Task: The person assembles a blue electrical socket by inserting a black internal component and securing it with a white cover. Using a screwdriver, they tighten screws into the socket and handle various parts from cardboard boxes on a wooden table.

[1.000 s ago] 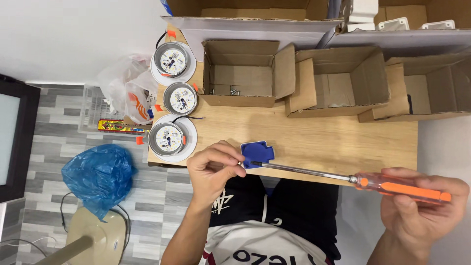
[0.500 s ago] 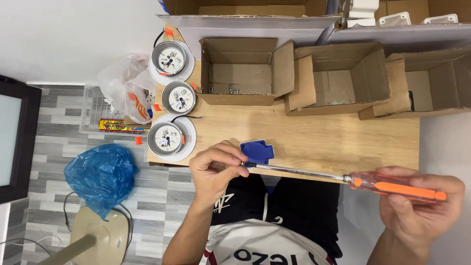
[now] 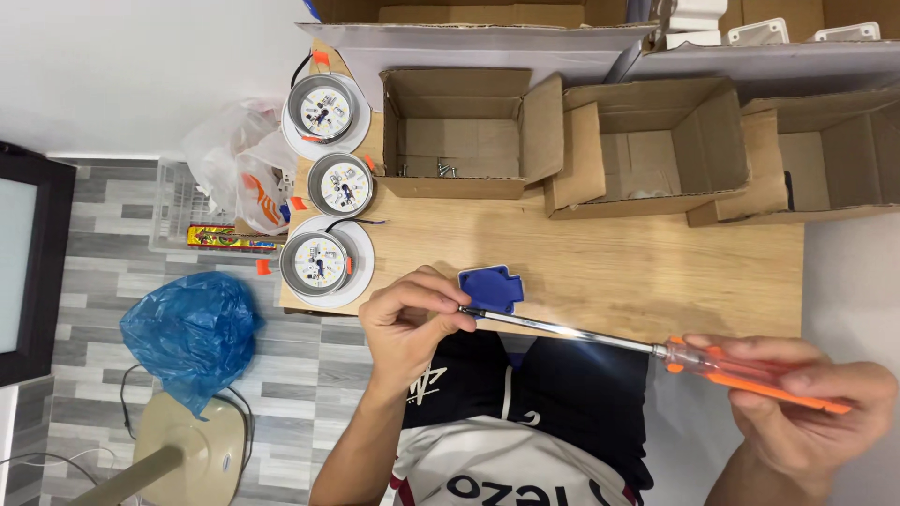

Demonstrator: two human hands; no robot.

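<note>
Fingers (image 3: 433,298) of L hand (image 3: 408,323) curled in, tips pinched at the tip end of the screwdriver shaft (image 3: 562,330), right against the small blue plastic part (image 3: 490,288). Whether a screw sits under the fingertips: can't tell, they cover that spot. R hand (image 3: 797,403) closed round the orange screwdriver handle (image 3: 755,382), fingers wrapped, thumb on top; handle held off the table edge, over the lap.

Blue part lies flat on the wooden table (image 3: 656,272) near its front edge, just R of the L hand, touching the fingertips. Along the table's L edge: three round LED downlights (image 3: 328,260), white rims, boards facing up. Behind: open cardboard box (image 3: 459,141) w/ a few small screws on its floor, then two more open boxes (image 3: 647,141) to the R. On the floor at L, a blue plastic bag (image 3: 187,328).

Risks, judged from this pose:
- Shaft is long and comes in at a low slant; tip prob. slips off and jabs the L fingertips.
- Blue part not clamped, near front edge; sideways push could skid it off onto the lap.
- Any small fastener, if there, could drop and be lost.
</note>
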